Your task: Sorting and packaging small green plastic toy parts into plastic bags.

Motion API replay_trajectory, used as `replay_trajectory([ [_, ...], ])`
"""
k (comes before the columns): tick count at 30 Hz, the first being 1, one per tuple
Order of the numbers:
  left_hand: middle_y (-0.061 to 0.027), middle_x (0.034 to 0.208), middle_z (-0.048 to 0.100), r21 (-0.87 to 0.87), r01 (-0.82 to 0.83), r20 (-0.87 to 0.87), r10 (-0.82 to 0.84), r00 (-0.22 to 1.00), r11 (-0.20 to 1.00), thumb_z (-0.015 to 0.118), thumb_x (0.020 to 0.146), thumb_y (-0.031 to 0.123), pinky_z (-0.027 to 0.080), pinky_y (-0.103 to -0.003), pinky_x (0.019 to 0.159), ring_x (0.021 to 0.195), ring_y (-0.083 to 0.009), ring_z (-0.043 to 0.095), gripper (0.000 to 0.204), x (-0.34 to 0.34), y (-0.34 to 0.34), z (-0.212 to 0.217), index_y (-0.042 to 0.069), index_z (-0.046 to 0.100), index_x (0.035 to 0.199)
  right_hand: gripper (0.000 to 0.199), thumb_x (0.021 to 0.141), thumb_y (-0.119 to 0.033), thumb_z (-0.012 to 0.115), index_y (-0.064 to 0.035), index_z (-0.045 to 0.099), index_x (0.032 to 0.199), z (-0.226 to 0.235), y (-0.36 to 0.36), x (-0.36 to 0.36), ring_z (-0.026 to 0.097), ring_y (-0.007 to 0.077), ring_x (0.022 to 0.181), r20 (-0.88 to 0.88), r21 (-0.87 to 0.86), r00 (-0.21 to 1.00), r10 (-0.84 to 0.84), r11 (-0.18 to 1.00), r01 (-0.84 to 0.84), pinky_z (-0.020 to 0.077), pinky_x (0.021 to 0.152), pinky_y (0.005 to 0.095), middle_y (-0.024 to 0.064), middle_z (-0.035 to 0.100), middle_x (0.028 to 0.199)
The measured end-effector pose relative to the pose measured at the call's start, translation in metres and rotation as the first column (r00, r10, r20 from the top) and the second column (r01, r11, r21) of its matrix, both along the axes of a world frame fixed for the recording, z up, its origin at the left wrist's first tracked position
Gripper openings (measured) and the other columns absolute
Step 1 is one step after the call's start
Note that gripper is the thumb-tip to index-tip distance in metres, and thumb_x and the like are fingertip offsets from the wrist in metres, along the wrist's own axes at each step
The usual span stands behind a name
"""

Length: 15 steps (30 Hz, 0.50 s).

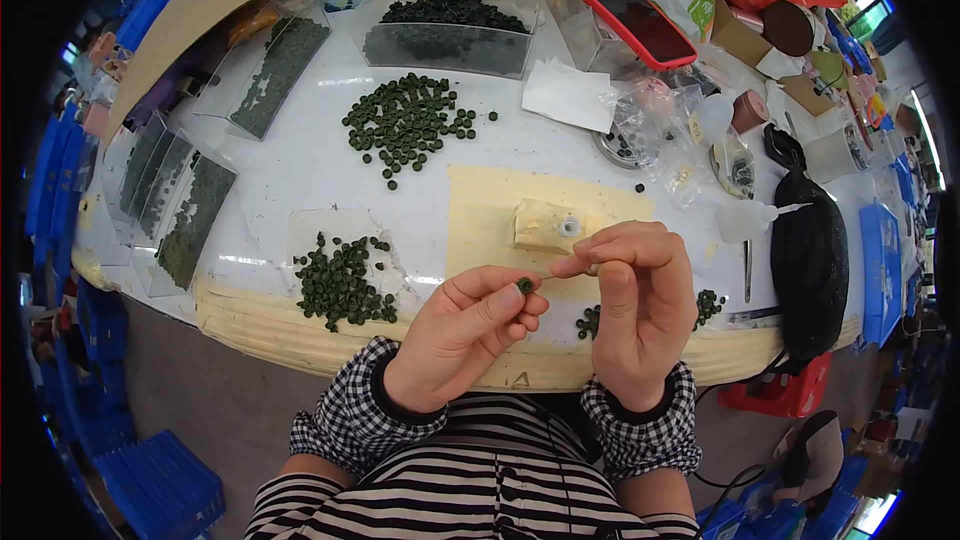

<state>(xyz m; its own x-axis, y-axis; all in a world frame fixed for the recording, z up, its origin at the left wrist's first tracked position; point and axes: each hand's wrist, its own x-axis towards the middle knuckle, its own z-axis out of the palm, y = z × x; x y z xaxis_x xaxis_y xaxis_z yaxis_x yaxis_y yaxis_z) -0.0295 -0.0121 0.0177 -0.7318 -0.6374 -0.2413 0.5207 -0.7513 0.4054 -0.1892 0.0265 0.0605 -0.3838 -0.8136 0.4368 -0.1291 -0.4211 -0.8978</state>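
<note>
Between thumb and fingers, my left hand (455, 325) pinches a small dark green round piece (524, 285). My right hand (645, 305) is closed on a thin pale stick (556, 276), whose tip reaches to the green piece. Whether the tip touches or enters it is too small to tell. Just beyond my hands lies a block wrapped in yellowish tape (535, 223), with a small white cup-like opening in it. To the left of my left hand sits a pile of green pieces (342, 280); more of them (709, 308) lie partly hidden behind my right hand.
Farther back is another pile (405, 125), near a clear bin of dark pieces (450, 45). Tilted clear trays (280, 75) stand at left. A red-cased phone (630, 15), white tissue (568, 95), dropper bottle (745, 220), tweezers (747, 270) and black bag (810, 260) lie rightward.
</note>
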Motion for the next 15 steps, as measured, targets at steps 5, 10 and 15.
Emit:
replay_trajectory([
  [5, -0.0123, 0.097, 0.069, -0.347, -0.167, 0.177, 0.24, 0.955, 0.923, 0.06, 0.096, 0.005, 0.054, -0.024, 0.075, 0.085, -0.0159, 0.065, 0.016, -0.001, 0.004, 0.004, 0.0, 0.065, 0.11, 0.007, 0.087, 0.0, 0.067, 0.0017, 0.063, 0.092, -0.008, -0.007, -0.017, 0.062, 0.0236, 0.077, -0.498, -0.167, 0.803, -0.327, 0.945, 0.282, 0.05, 0.067, 0.0304, 0.0123, 0.063, 0.09],
  [10, -0.0141, 0.097, 0.07, -0.679, -0.244, 0.248, 0.529, 0.812, 0.693, 0.063, 0.091, -0.004, 0.055, -0.028, 0.075, 0.086, -0.0179, 0.067, 0.016, -0.004, 0.01, 0.008, -0.003, 0.065, 0.107, 0.014, 0.081, -0.002, 0.072, -0.0027, 0.065, 0.093, -0.009, -0.012, -0.021, 0.059, 0.0262, 0.082, -0.709, -0.168, 0.615, -0.345, 0.93, 0.328, 0.0486, 0.069, 0.0329, 0.0104, 0.062, 0.093],
  [15, -0.0146, 0.097, 0.07, -0.728, -0.219, 0.259, 0.556, 0.79, 0.65, 0.063, 0.09, -0.006, 0.056, -0.028, 0.076, 0.086, -0.0177, 0.068, 0.016, -0.004, 0.011, 0.009, -0.005, 0.065, 0.106, 0.021, 0.078, -0.002, 0.073, -0.0034, 0.067, 0.098, -0.01, -0.01, -0.02, 0.058, 0.0264, 0.085, -0.761, -0.08, 0.593, -0.264, 0.945, 0.318, 0.0476, 0.072, 0.0349, 0.0093, 0.062, 0.096],
])
